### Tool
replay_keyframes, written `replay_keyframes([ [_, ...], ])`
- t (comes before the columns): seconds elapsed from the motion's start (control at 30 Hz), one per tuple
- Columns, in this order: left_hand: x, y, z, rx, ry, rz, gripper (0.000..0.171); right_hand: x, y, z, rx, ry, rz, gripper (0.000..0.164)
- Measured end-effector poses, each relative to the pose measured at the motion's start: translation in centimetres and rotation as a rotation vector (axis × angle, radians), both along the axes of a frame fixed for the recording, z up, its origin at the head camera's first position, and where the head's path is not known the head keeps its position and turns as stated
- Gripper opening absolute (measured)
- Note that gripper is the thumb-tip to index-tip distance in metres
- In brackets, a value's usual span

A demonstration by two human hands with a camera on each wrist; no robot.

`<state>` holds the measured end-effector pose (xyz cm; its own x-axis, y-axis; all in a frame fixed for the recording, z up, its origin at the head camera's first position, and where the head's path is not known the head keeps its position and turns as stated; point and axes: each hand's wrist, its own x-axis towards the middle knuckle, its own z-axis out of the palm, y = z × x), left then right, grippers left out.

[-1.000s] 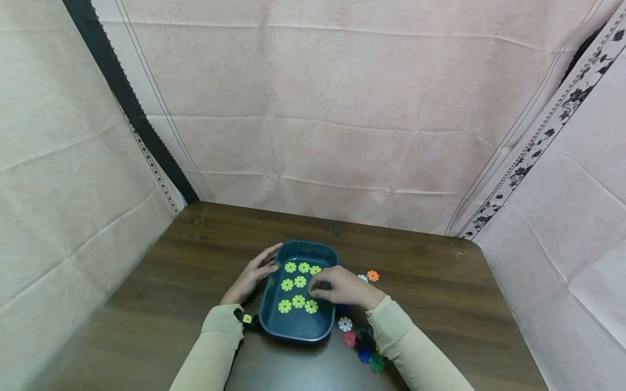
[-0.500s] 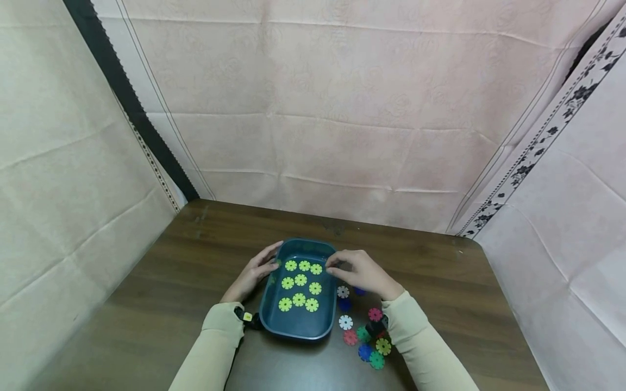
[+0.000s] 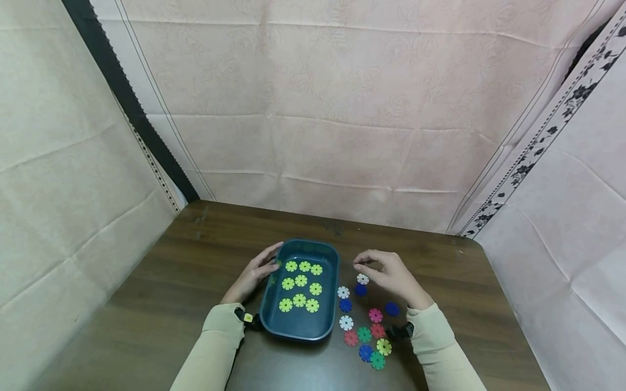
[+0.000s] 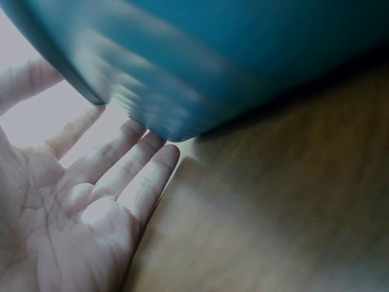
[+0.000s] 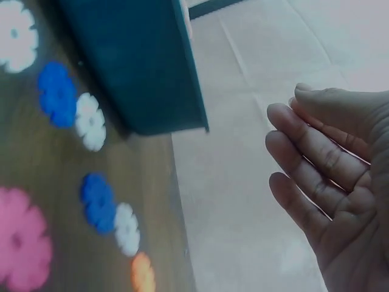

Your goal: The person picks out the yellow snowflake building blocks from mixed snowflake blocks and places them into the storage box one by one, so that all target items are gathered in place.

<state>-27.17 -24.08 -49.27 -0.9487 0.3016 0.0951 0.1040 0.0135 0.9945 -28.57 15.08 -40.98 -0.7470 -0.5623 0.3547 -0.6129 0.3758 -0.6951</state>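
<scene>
My left hand [image 3: 252, 277] rests against the left side of a dark blue-green tray [image 3: 298, 332]. In the left wrist view, fairly straight fingers [image 4: 124, 167] touch the outer wall of the tray [image 4: 200, 67], thumb up at its rim. Inside the tray, yellow-green flower-shaped discs [image 3: 300, 300] lie flat in three rows. Right of the tray, my right hand [image 3: 391, 274] hovers over the table with loosely bent fingers and nothing between them. Closest beneath it are a white flower disc [image 3: 362, 279] and a blue flower disc [image 3: 361, 290]. An orange disc [image 5: 143, 274] shows only in the right wrist view.
Loose flower discs lie right of the tray: pink [image 3: 375, 315], red [image 3: 377, 330], green [image 3: 377, 360], blue [image 3: 392, 309], white [image 3: 346, 323], and one yellow-green disc [image 3: 383, 347]. Pale cloth [image 3: 323, 136] hangs behind and beside the brown table [image 3: 235, 228].
From over the tray, my right hand has moved right, past its edge. A yellow-green disc now shows at the middle row's right end, where the hand was. The left hand stays put.
</scene>
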Motion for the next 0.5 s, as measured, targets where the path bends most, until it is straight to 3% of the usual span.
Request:
replay_keyframes([
  [0.23, -0.1, 0.0, 0.1, -0.002, 0.01, 0.001, 0.057, 1.7, 3.1, -2.0, -0.019, -0.058, -0.1, 0.016],
  [0.5, 0.0, 0.0, 0.0, -0.009, 0.002, 0.003, 0.058, 2.6, 5.0, -2.9, -0.022, -0.01, -0.125, 0.01],
])
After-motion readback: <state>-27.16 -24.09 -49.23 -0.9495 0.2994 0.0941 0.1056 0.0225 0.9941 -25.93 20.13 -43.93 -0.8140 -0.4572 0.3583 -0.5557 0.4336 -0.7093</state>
